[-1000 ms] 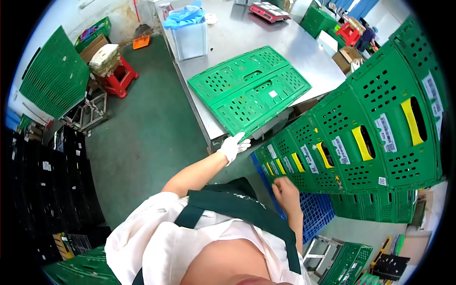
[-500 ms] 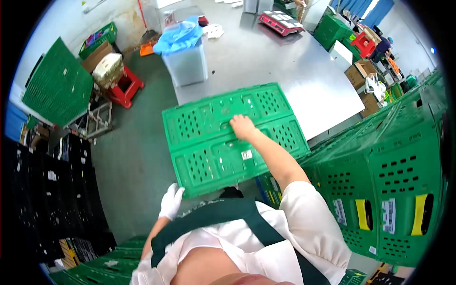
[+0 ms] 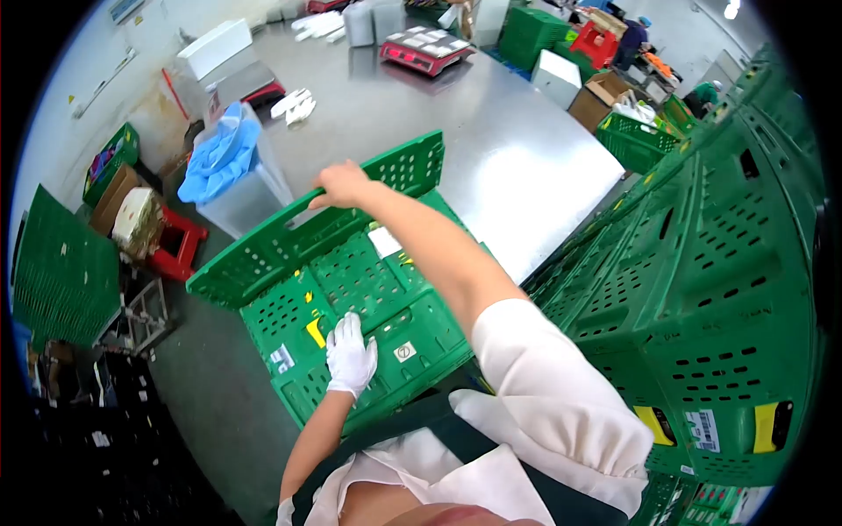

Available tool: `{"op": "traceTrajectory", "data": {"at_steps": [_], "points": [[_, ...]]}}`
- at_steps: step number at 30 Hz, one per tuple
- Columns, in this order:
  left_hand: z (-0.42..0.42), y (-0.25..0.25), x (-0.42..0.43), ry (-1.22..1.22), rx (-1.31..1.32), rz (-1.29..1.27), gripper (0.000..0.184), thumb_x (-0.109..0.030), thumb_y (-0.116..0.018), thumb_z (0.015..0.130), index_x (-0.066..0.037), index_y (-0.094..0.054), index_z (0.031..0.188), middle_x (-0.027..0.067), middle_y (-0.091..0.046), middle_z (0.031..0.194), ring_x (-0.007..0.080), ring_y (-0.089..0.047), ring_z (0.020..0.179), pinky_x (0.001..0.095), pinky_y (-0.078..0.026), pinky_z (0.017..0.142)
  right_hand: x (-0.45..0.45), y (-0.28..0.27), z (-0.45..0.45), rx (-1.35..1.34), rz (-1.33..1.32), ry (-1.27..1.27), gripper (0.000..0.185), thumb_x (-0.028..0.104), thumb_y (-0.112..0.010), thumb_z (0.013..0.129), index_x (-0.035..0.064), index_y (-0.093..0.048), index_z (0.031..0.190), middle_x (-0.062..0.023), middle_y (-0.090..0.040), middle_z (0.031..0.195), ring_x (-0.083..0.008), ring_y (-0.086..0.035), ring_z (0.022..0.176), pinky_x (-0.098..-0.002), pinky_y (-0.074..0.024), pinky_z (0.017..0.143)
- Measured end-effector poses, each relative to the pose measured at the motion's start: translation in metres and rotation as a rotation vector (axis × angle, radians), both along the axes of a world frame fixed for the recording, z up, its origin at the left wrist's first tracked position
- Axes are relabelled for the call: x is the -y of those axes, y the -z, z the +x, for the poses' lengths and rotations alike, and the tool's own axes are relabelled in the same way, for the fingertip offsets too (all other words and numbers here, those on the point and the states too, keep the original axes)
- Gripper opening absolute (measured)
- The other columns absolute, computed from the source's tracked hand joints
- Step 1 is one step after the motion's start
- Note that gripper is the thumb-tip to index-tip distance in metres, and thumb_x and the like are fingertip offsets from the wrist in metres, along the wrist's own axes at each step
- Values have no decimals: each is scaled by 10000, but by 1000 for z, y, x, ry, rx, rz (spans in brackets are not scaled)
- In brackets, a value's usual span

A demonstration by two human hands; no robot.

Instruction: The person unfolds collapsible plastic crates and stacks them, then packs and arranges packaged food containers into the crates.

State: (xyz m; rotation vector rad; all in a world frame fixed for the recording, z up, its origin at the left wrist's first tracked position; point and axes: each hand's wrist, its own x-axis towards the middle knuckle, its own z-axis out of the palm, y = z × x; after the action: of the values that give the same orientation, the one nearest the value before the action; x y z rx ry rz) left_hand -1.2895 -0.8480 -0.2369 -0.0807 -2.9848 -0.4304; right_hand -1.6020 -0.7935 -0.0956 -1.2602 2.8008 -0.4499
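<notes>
A green folding crate lies partly unfolded at the metal table's near edge, its far side panel raised and its near panel still flat. My right hand, bare, has its fingers curled over the top edge of the raised panel. On the flat near panel, my left hand rests in a white glove, fingers extended, beside a yellow handle piece. A round-marked white label is on that panel, to the right of the glove.
On the metal table are a clear bin with blue plastic, white gloves and a red scale. Stacked green crates stand at the right, black crates at the left. Two people are in the far background.
The crate's far panel has swung up with my right hand on its edge. My left hand has moved from the crate's near corner onto the near panel. The view has shifted.
</notes>
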Motion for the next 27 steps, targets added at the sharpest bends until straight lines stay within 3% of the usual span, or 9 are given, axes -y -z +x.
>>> {"op": "traceTrajectory", "data": {"at_steps": [6,8,11,14,16,18,20,24,27], "points": [[-6,-90,5,34,153,254,293,-251,-650,825,-27,-593,1003,205,-622,982,389,-609,957,492,-514,812,-35,-31,0,-521,-83,-199,342,314,-739,764,117,-706,1042,-116,-655,967,-325,-622,999,-479,-522,805],[15,-153,0,208,346,249,322,-240,-640,842,1,-588,1050,204,-606,978,384,-607,949,483,-512,797,-38,-43,17,-601,-223,-300,312,261,-709,761,116,-687,1037,-113,-629,951,-305,-610,973,-469,-511,778],[43,-207,3,553,525,345,254,-139,-530,864,26,-569,1053,225,-600,945,394,-615,950,492,-514,798,-47,-29,81,-357,207,-595,270,247,-690,771,98,-692,996,-114,-613,1017,-298,-605,981,-482,-505,791],[45,-180,12,832,711,727,358,-134,-508,925,2,-593,1246,202,-652,1027,349,-641,993,410,-523,882,-89,56,137,-7,606,-869,374,399,-703,831,91,-717,1041,-107,-634,1060,-289,-591,1061,-448,-521,837],[19,-170,15,441,1349,1040,373,-209,-509,963,-32,-613,1274,182,-644,1185,312,-607,1119,372,-465,995,-113,87,154,-13,700,-1017,313,379,-690,847,98,-726,981,-62,-634,1036,-259,-579,1055,-422,-498,872],[15,-119,16,440,656,593,368,-283,-548,953,-58,-653,1225,141,-652,1150,306,-607,1101,393,-456,1014,-130,105,153,-4,707,-1111,289,370,-687,849,100,-732,941,-46,-633,1025,-247,-575,1043,-413,-488,883],[5,-73,17,566,506,-46,395,-367,-608,910,-81,-674,1174,118,-654,1074,303,-608,1068,410,-436,1038,-139,109,150,16,677,-1049,281,370,-666,857,104,-742,911,-29,-655,1043,-237,-560,1115,-410,-461,950],[-3,-36,31,729,390,-119,292,-352,-649,862,-81,-724,942,127,-646,1004,299,-604,1054,424,-395,1066,-151,117,146,41,509,-1063,313,403,-623,889,116,-745,863,-36,-662,978,-240,-580,1064,-424,-456,933],[-5,-37,31,680,360,-129,416,-428,-570,895,-91,-713,697,111,-657,781,328,-637,832,447,-458,953,-142,104,156,76,870,-987,395,487,-561,917,141,-750,901,-50,-681,988,-251,-599,1048,-451,-448,925]]}}
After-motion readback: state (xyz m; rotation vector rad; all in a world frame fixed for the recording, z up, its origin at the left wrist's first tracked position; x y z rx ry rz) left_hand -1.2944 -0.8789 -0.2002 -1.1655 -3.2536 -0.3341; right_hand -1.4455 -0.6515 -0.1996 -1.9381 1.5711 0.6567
